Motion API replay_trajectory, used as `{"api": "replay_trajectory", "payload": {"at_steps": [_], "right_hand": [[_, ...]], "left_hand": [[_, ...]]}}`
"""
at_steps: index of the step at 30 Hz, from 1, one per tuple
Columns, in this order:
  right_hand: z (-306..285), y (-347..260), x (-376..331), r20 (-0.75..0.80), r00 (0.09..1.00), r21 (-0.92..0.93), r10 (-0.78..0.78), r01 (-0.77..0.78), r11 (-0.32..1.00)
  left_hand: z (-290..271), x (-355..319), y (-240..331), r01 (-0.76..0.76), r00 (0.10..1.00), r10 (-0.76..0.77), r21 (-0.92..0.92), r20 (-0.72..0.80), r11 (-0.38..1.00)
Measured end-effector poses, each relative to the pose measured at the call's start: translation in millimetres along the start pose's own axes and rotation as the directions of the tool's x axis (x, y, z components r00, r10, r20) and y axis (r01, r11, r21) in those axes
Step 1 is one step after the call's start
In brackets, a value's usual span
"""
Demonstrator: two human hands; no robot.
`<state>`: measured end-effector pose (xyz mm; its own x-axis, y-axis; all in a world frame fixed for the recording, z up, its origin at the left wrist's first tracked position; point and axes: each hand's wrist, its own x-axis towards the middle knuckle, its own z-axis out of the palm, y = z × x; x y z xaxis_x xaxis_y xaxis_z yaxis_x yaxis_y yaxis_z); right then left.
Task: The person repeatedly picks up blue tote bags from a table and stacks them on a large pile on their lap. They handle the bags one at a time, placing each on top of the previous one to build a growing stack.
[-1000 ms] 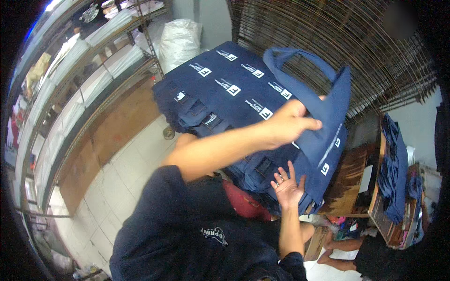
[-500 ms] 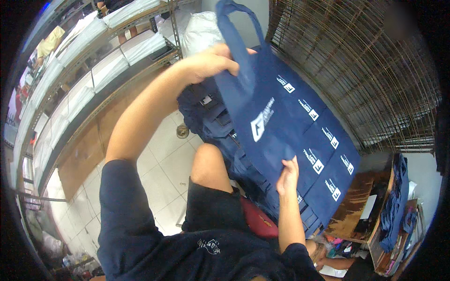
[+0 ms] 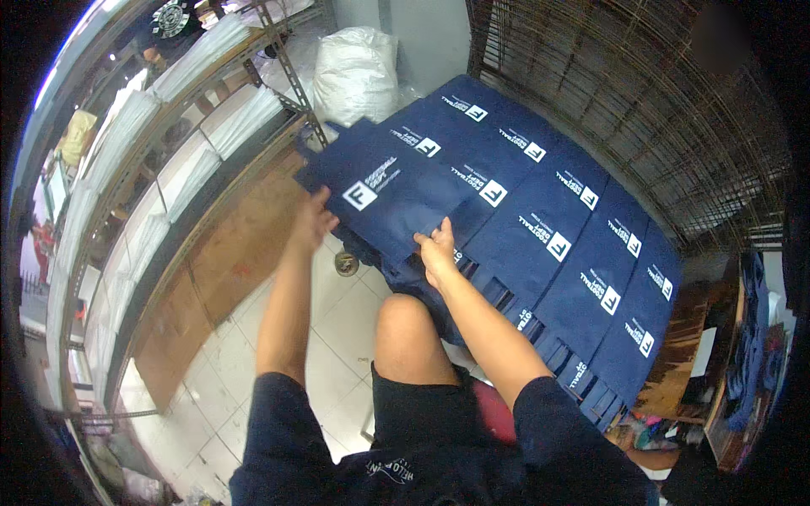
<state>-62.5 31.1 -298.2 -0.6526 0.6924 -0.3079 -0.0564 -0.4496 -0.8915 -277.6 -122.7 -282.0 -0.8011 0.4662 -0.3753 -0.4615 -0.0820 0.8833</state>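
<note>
A dark blue tote bag (image 3: 392, 181) with a white printed logo lies across the left end of rows of matching tote bags (image 3: 515, 228). The near edge of this bag is pinched in my right hand (image 3: 437, 255), thumb on top, with the other fingers mostly hidden underneath. At the bag's left edge is my left hand (image 3: 317, 219), slightly blurred, its fingers apart and not closed round the cloth. The handles of this bag stick out beyond its far left end.
A metal rack (image 3: 181, 160) with stacked white sheets stands at left, a white sack (image 3: 356, 76) beyond the bags. A rusty wire grid (image 3: 624, 93) leans along the far right. Blue cloth pieces (image 3: 747, 337) hang by a wooden shelf. A person's arm (image 3: 654, 458) shows lower right.
The raised tote bag has come down and left, and now lies flat over the bag rows. My left hand has let go of its handle area; my right hand has shifted left with it.
</note>
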Motion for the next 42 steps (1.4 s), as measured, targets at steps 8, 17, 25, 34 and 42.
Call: {"api": "replay_trajectory", "payload": {"at_steps": [8, 17, 25, 34, 42], "right_hand": [[-14, 21, -3, -0.092, 0.995, -0.186, 0.041, -0.058, 0.981], [-19, 9, -1, -0.116, 0.991, -0.226, 0.069, -0.094, 0.970], [-50, 13, -32, -0.083, 0.981, -0.332, -0.178, 0.141, 0.932], [-185, -35, -160, -0.206, 0.977, -0.205, -0.060, 0.017, 0.979], [-271, -92, -250, -0.341, 0.567, -0.930, -0.749, -0.320, 0.181]], "left_hand": [[10, 15, -82, -0.247, 0.958, 0.280, 0.323, -0.061, 0.914], [30, -3, -70, -0.181, 0.962, 0.236, 0.326, -0.136, 0.928], [36, -6, -74, -0.202, 0.942, 0.280, 0.356, -0.184, 0.912], [41, -4, -77, -0.213, 0.955, 0.273, 0.378, -0.113, 0.901], [0, 17, -108, -0.521, 0.694, 0.720, 0.689, -0.002, 0.504]]}}
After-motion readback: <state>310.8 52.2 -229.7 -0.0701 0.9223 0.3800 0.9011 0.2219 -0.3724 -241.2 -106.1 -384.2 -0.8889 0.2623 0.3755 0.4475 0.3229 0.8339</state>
